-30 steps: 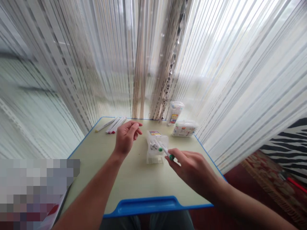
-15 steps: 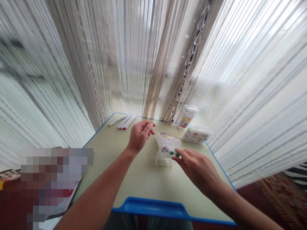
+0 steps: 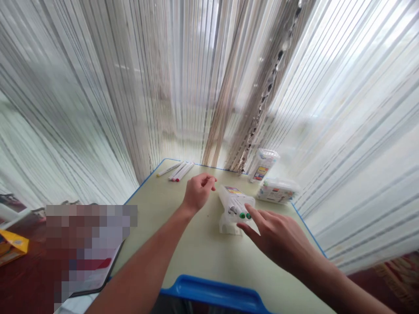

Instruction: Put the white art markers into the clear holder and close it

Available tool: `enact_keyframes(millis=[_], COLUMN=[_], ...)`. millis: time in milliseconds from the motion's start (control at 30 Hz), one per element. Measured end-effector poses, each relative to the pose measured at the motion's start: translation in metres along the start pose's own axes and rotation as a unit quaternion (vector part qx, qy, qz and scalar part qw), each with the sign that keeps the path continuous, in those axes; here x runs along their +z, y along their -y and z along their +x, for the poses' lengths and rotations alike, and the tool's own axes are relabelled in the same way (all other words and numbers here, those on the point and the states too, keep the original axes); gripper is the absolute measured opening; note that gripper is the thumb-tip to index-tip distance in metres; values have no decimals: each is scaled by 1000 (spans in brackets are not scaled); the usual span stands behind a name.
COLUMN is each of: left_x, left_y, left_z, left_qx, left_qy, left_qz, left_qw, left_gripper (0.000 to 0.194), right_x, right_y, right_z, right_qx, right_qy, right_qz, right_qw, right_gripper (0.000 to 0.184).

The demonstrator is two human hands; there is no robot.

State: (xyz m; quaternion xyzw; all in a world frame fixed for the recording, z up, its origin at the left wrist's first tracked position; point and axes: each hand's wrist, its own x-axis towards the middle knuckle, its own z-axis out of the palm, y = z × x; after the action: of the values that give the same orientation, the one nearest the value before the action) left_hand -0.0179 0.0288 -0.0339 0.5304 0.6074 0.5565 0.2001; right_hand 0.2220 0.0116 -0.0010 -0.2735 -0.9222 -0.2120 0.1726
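A clear plastic marker case lies on its side in the middle of the table, its open end and hanging lid toward me. Inside are a few white markers, among them green-ended markers and one with a grey end. My right hand is at the opening, thumb and index finger apart, the index fingertip at the rightmost green end. Left of the case, my left hand hovers with its fingers curled in and the thumb against them; nothing shows in it.
Several loose white markers with yellow, pink and red ends lie at the far left. Two more clear marker cases, one upright and one lying, are at the back right. A blue tray edge runs along the front; string curtains hang behind.
My right thumb and index finger have spread apart, letting go of the green-ended marker, which stays in the case. The left hand keeps its curled pose; the whole view has shifted slightly.
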Motion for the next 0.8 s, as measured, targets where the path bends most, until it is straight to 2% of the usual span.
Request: enact_keyframes(millis=[67,167,233,333,400,533,733,800], left_x=[-1,-7,-16,-30,-36,-38,-31,-32], left_y=[8,20,28,38,44,51,55,58], left_z=[2,7,11,17,19,24,27,28], left_qx=[-5,-12,-19,-45,-62,-77,-88,-90], left_qy=[-12,-33,-53,-83,-85,-72,-68,-73], left_qz=[84,210,284,370,407,447,461,450], left_qw=[996,977,957,924,907,888,880,886], left_gripper=[23,21,27,35,36,34,21,23], right_x=[-3,-7,-4,10,23,44,52,53], right_y=[-3,-8,-13,-25,-34,-46,-50,-50], right_z=[-1,1,4,7,5,-1,-4,-4], right_qx=[-29,-50,-32,34,72,100,125,127], right_qy=[-82,-184,-242,-316,-328,-313,-292,-282], right_qz=[62,173,205,199,209,232,279,292], right_qw=[994,966,948,927,918,916,906,905], right_gripper=[30,20,23,31,31,27,29,29])
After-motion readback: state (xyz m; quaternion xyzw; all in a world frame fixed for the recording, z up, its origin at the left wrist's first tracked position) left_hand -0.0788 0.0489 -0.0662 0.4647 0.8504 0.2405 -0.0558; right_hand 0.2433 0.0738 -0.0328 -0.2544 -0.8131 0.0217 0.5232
